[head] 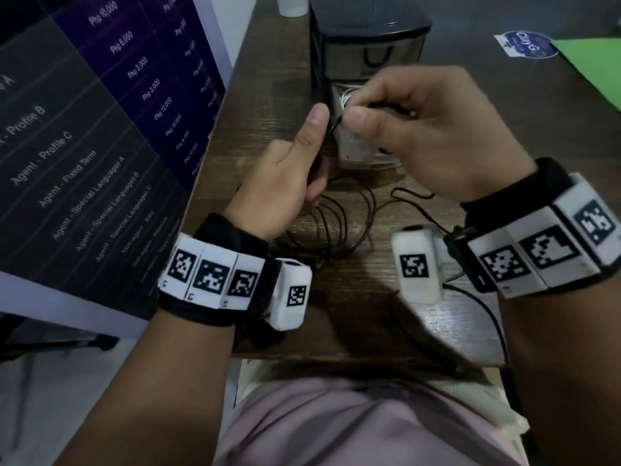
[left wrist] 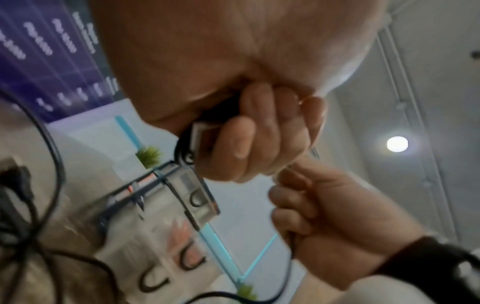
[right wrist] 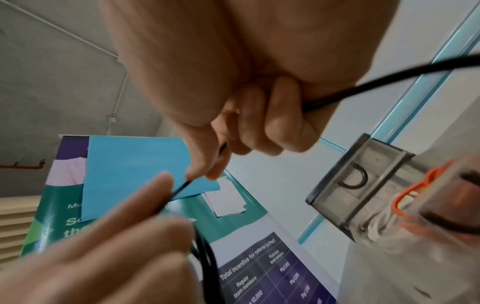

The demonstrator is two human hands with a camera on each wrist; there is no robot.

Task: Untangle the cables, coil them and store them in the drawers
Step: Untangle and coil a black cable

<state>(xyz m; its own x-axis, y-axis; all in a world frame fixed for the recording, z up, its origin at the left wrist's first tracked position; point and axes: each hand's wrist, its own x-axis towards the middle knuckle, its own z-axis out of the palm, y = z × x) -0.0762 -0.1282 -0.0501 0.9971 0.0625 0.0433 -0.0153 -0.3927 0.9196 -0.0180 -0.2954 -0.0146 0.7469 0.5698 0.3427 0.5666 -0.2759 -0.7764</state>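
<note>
At the far left a purple banner [head: 111, 105] printed with peso amounts is standing along the edge of the wooden bench [head: 262, 72]. Next to it your left hand [head: 289, 173] is gripping coils of the black cable [head: 336, 216], thumb raised, with the loops hanging from your fist down onto the bench; the left wrist view shows your fingers [left wrist: 233, 148] also curling round a rectangular plug end. Just right of that thumb, your right hand [head: 420, 136] is pinching a strand of the same cable between thumb and forefinger, so the two grips are almost touching, with a short taut length running between them. Behind both hands the small drawer unit [head: 369, 42] is standing on the bench with a lower drawer [head: 356, 153] pulled out, and a white cable [head: 344, 95] is lying inside. Farther right, a green sheet [head: 591, 65] is lying on the bench.
</note>
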